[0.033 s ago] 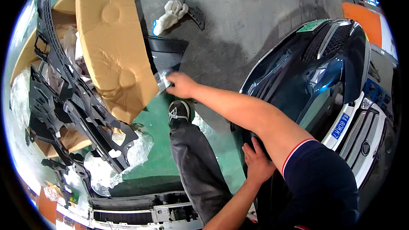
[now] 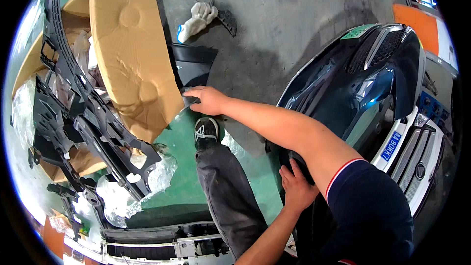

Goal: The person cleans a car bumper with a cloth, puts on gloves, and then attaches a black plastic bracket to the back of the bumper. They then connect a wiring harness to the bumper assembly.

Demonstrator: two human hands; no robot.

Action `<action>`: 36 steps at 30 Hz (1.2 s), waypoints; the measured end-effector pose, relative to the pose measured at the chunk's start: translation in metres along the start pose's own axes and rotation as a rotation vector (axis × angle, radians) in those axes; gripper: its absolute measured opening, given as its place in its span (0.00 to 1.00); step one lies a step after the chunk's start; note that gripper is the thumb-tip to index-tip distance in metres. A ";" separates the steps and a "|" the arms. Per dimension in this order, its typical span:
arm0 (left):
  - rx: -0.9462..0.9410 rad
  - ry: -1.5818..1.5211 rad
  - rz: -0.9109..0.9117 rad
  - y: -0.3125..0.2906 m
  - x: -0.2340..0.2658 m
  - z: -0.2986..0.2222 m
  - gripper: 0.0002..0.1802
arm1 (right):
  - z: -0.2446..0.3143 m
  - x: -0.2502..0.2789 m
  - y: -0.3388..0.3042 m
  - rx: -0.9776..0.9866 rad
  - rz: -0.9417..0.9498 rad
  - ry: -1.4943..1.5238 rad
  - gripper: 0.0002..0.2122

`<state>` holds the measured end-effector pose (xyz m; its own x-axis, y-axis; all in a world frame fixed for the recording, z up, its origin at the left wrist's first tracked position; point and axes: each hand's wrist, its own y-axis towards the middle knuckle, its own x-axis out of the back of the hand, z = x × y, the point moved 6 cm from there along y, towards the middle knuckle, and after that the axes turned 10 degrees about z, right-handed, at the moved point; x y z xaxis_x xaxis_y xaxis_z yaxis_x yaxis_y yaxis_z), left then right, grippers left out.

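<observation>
My right arm stretches across to the left. Its hand (image 2: 207, 100) has thumb and fingers closed on the near, narrow end of a dark glossy car trim panel (image 2: 192, 61). That panel lies on the floor, partly beneath a brown cardboard box (image 2: 130, 54). My left hand (image 2: 298, 190) rests palm down, fingers a little apart, on a dark surface below my right arm; what that surface belongs to is hidden. Beyond the panel, a white work glove (image 2: 197, 21) lies on the floor next to a small black plastic piece (image 2: 226, 22).
At the left, black plastic car parts (image 2: 98, 122) lean over the box, with clear plastic wrap (image 2: 117, 201) around them. A dark blue car bumper (image 2: 338, 98) and a white bumper with a grille (image 2: 417, 154) stand to the right. My shoe (image 2: 206, 131) is on the green floor.
My right hand's fingers are a little straighter and less blurred. The pale sheen at its fingertips has turned darker. The left hand stays where it was.
</observation>
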<state>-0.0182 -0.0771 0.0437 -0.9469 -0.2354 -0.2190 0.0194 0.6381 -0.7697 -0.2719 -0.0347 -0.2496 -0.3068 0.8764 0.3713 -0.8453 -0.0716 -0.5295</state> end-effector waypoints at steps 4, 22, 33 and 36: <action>0.068 -0.084 -0.105 0.001 0.019 -0.008 0.72 | 0.027 0.119 0.055 -0.173 -0.280 -0.161 0.17; -0.068 0.132 0.086 0.009 -0.044 0.036 0.58 | 0.033 0.018 0.076 -0.043 -0.226 0.024 0.15; -0.104 0.124 0.148 0.018 -0.033 0.035 0.54 | -0.027 0.054 0.007 -0.105 -0.556 1.584 0.12; -0.148 0.167 0.138 0.019 -0.033 0.026 0.49 | -0.014 0.034 -0.025 -0.203 -0.281 1.379 0.10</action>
<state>0.0223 -0.0767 0.0207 -0.9787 -0.0220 -0.2042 0.1167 0.7588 -0.6408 -0.2545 0.0035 -0.2344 0.6229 0.6133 -0.4857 -0.6932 0.1451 -0.7060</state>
